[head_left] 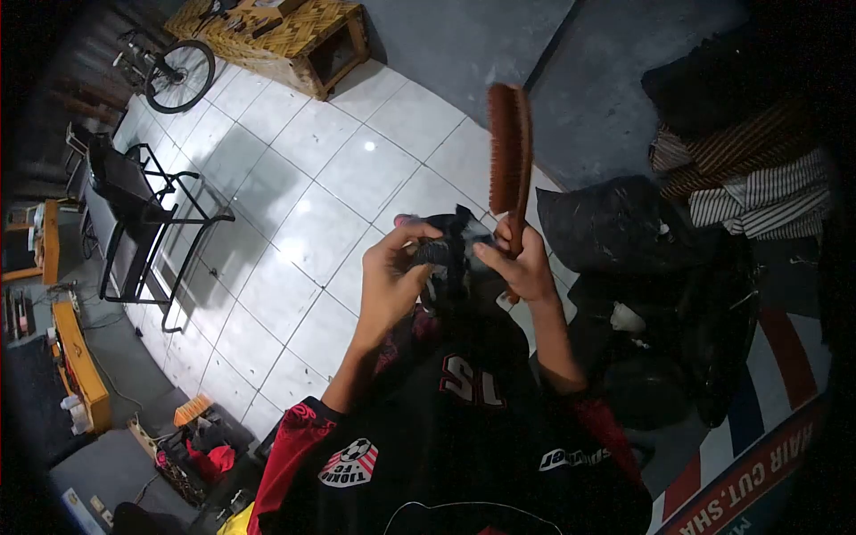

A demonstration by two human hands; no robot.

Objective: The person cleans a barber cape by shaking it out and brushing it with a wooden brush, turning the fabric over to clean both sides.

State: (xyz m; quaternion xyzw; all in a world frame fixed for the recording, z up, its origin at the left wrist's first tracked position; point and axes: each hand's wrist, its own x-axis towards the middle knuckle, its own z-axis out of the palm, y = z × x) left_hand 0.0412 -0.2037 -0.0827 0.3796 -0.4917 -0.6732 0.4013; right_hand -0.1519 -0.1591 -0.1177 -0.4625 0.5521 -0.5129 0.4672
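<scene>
A brown long-handled brush (pixel 510 156) points up from my right hand (pixel 526 263), whose fingers are wrapped round its handle. The bristles face left. My left hand (pixel 392 272) pinches a dark item (pixel 455 254) with a black strap-like strip, held in front of my chest. My right thumb reaches toward the same item from the other side. What exactly the dark item is cannot be made out.
A black metal-framed chair (pixel 147 214) stands on the white tiles at the left. Behind it are a bicycle wheel (pixel 180 77) and a woven-topped table (pixel 267 45). Dark bags (pixel 606 223) and striped cloths (pixel 776 201) lie at the right. A drawer (pixel 80 366) juts out at the lower left.
</scene>
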